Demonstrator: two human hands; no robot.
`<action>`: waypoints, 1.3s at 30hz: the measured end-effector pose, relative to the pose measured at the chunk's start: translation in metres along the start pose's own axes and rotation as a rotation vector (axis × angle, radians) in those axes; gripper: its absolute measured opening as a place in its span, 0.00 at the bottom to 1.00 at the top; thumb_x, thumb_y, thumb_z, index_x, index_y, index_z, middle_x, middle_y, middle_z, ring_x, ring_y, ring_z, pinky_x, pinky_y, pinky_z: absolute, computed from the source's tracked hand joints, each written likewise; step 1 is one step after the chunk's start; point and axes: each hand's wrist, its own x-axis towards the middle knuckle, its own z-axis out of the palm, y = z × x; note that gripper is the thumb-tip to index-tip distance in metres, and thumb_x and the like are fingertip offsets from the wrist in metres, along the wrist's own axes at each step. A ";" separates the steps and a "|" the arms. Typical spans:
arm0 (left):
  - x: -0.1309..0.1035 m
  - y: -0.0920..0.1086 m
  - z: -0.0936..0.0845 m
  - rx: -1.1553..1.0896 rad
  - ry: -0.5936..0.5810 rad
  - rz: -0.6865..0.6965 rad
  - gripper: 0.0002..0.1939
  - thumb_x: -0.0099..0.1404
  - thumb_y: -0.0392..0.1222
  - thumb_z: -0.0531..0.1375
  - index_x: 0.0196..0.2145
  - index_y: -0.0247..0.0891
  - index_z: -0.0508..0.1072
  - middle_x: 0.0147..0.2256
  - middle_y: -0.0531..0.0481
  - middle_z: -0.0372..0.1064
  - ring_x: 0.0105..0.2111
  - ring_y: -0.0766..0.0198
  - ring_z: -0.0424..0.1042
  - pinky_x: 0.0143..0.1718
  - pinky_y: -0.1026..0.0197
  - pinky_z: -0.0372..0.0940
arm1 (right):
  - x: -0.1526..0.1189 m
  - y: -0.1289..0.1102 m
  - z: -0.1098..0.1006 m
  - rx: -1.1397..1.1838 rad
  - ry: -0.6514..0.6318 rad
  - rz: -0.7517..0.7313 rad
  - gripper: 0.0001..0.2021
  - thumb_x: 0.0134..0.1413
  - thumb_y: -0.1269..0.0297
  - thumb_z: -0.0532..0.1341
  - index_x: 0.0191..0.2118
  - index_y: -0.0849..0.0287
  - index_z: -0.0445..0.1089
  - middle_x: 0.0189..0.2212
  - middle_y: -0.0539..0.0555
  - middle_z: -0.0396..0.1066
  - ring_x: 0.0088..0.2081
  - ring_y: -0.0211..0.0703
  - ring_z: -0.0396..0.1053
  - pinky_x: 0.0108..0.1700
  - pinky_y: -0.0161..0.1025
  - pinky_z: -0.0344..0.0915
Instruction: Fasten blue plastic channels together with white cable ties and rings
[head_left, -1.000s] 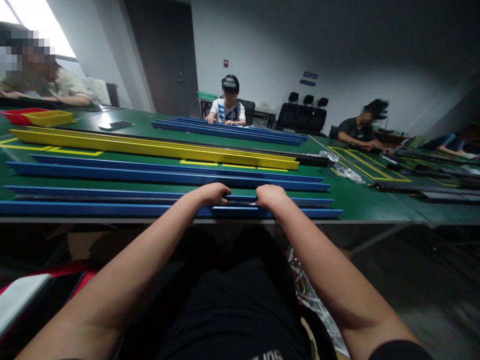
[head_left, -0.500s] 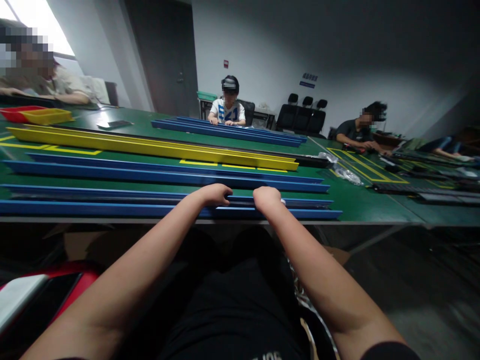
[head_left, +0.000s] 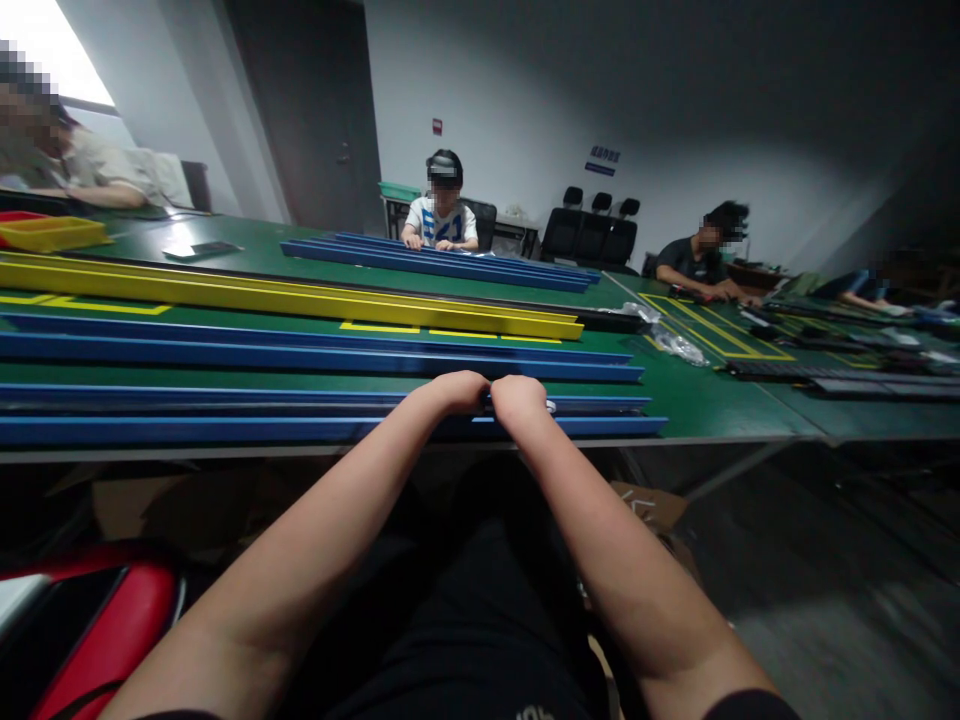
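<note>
L hand (head_left: pixel 459 390) & R hand (head_left: pixel 521 400) close together at nearest blue channel (head_left: pixel 187 430), along counter (head_left: pixel 720 412) edge. Fingers curled, mostly hidden; can't tell gap or hold. Step prob. two-handed channel work; next move calls for steady hands.

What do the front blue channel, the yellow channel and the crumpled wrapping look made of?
Front blue channel: probably coated metal, satin; thin, straight walls with soft sheen, though plastic is possible.
Yellow channel: likely satin coated metal too, given its even colour and crisp edges.
Crumpled wrapping: seemingly clear, glossy plastic film, with see-through folds and bright glints.
</note>
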 end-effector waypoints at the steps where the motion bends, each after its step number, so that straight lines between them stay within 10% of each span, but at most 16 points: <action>1: -0.001 -0.001 0.001 -0.026 0.008 -0.013 0.15 0.53 0.44 0.62 0.40 0.43 0.78 0.36 0.49 0.77 0.34 0.60 0.73 0.33 0.64 0.60 | 0.000 0.000 0.000 0.001 0.001 -0.002 0.16 0.57 0.72 0.56 0.48 0.65 0.75 0.47 0.70 0.73 0.47 0.52 0.73 0.47 0.44 0.69; 13: -0.010 -0.013 0.010 0.068 0.138 0.035 0.10 0.57 0.49 0.58 0.33 0.43 0.75 0.35 0.49 0.76 0.33 0.60 0.71 0.31 0.63 0.57 | -0.004 0.035 -0.009 -0.055 -0.023 -0.148 0.14 0.53 0.61 0.61 0.45 0.56 0.76 0.45 0.60 0.75 0.46 0.51 0.72 0.46 0.42 0.68; 19: -0.045 -0.049 0.000 0.005 0.053 -0.038 0.10 0.56 0.48 0.58 0.33 0.42 0.74 0.29 0.52 0.73 0.27 0.63 0.68 0.28 0.63 0.55 | -0.005 0.039 -0.017 -0.069 -0.036 -0.187 0.19 0.52 0.52 0.63 0.48 0.53 0.74 0.48 0.58 0.74 0.48 0.51 0.71 0.46 0.42 0.67; 39: -0.054 -0.048 -0.005 0.057 0.018 -0.183 0.15 0.55 0.51 0.57 0.37 0.44 0.76 0.33 0.50 0.76 0.30 0.61 0.71 0.29 0.63 0.58 | -0.001 0.001 0.000 -0.034 0.027 -0.003 0.17 0.53 0.76 0.56 0.46 0.63 0.76 0.46 0.68 0.74 0.47 0.54 0.73 0.46 0.47 0.69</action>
